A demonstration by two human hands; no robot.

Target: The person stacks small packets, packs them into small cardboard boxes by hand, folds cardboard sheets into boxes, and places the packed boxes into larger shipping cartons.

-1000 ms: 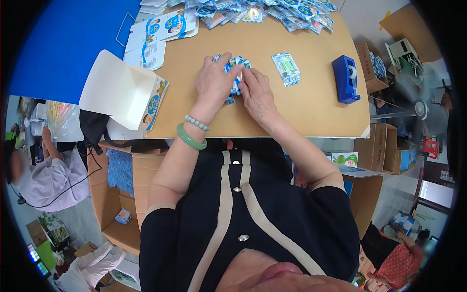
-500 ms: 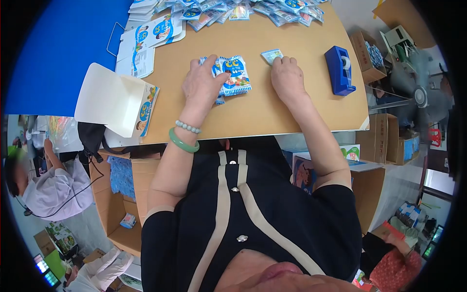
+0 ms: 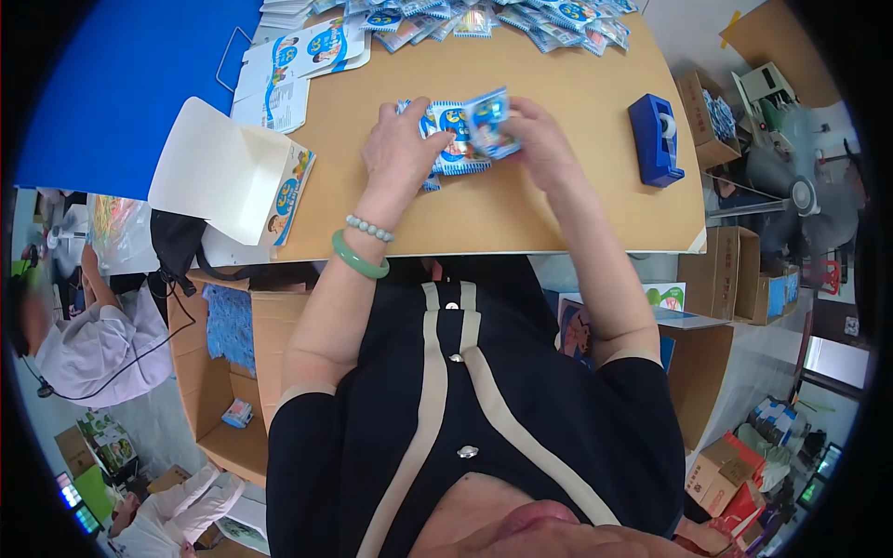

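A small stack of blue-and-white printed sachets (image 3: 452, 153) lies on the tan table. My left hand (image 3: 396, 153) holds the stack from its left side, thumb over the top sachet and fingers bent around the far edge. Pinched in my right hand (image 3: 543, 149) is a single sachet (image 3: 489, 124), slightly blurred and tilted, overlapping the stack's right end. To the left, an open white box (image 3: 219, 177) with a printed side lies with its flap raised.
A heap of similar sachets (image 3: 567, 17) covers the table's far edge. Flat printed cartons (image 3: 276, 84) lie at the far left. On the right stands a blue tape dispenser (image 3: 655, 139). Below the table's left edge is a cardboard box (image 3: 209, 409). A person (image 3: 107, 344) sits at left.
My right hand has lifted its sachet off the table, turned its printed face up and brought it left to the stack. My left hand stays on the stack.
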